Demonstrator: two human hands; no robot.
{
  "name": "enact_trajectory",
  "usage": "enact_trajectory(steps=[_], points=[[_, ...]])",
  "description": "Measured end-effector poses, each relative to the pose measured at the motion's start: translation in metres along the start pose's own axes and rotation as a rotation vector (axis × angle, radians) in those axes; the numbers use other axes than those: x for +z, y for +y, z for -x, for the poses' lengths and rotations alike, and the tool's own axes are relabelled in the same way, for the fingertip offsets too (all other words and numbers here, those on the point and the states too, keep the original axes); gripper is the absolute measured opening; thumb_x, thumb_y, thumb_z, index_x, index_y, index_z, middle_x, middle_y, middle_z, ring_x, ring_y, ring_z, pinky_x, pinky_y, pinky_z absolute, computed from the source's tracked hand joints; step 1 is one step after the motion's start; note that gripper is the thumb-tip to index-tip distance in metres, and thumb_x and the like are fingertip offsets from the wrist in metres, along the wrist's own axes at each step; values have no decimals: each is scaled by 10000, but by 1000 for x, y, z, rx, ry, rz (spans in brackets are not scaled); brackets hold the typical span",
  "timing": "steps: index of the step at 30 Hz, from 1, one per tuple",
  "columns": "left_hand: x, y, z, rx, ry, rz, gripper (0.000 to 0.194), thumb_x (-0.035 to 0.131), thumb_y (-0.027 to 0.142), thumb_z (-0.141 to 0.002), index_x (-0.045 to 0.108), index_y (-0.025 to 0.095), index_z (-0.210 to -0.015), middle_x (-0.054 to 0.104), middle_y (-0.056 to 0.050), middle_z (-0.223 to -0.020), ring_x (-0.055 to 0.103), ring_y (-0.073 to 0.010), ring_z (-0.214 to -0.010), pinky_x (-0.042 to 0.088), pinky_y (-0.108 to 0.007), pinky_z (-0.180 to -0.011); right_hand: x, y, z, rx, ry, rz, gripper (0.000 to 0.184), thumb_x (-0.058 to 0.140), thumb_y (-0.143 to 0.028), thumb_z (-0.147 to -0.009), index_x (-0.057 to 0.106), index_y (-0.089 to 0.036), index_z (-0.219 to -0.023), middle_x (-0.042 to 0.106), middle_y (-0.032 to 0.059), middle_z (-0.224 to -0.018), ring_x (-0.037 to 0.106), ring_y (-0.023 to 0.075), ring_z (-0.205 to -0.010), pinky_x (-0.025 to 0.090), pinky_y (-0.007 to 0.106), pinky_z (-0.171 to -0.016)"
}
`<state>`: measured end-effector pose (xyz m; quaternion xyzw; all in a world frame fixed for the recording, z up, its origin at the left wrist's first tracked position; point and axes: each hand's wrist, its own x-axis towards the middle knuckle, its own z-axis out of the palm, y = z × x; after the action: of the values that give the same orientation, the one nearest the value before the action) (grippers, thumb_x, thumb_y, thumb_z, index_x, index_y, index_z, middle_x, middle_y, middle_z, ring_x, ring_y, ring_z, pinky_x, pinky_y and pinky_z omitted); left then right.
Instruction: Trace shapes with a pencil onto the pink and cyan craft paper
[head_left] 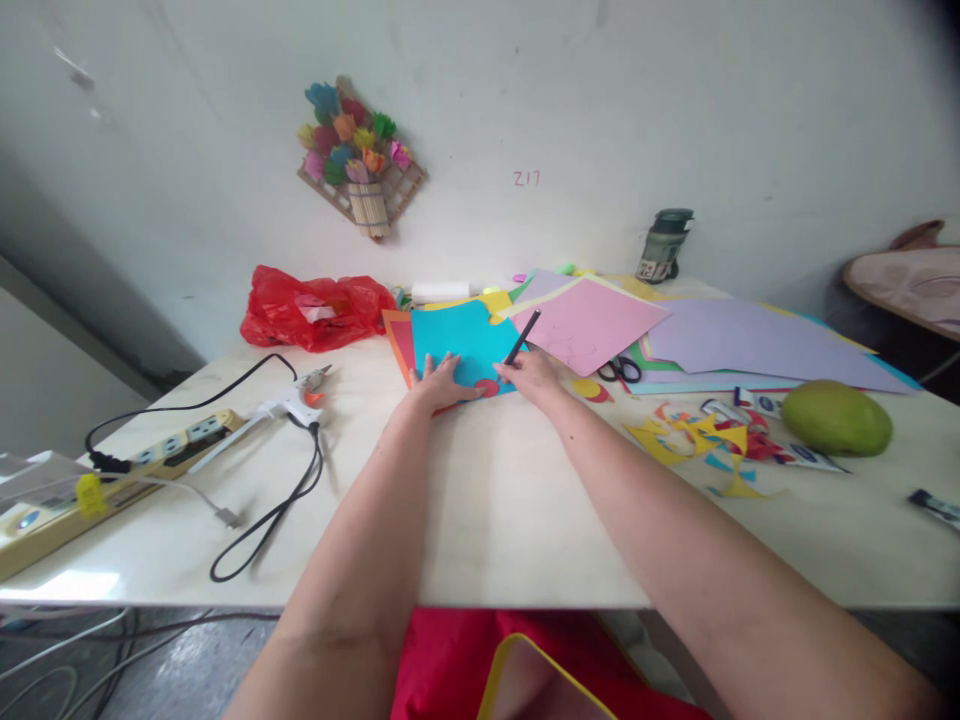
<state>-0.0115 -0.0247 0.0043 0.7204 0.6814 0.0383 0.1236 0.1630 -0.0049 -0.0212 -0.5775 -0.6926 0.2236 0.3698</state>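
My left hand (441, 384) lies with its fingers spread over the lower left of a blue sheet of paper (461, 335), thumb against a small red paper circle (487, 388). Pinched in my right hand (529, 376) is a black pen (523, 337), tilted up to the right, its tip down near the circle's right side. Red and orange sheets (397, 335) stick out under the blue one. To the right of my right hand lie yellow and red paper circles (589, 389) and black-handled scissors (620, 370).
Pink paper (589, 325) and purple paper (720, 335) spread across the back right. Paper scraps (694, 437), glue tubes (806, 457) and a green mango (837, 418) lie right. A glue gun (304, 397), its cord and a power strip (112, 497) occupy the left; a red bag (300, 320) sits behind.
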Motion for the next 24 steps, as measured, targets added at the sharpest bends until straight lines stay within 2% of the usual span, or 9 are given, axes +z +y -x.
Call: enact_trajectory(steps=[24], points=[[0, 0, -1, -5, -8, -9, 978, 438, 776, -548, 159, 315, -1364, 84, 29, -1446, -53, -306, -1304, 21, -521, -1026, 0, -1, 0, 4, 11, 43, 277, 546, -445, -695, 642, -185, -689, 655, 36, -685, 592, 144, -647, 423, 231, -567]])
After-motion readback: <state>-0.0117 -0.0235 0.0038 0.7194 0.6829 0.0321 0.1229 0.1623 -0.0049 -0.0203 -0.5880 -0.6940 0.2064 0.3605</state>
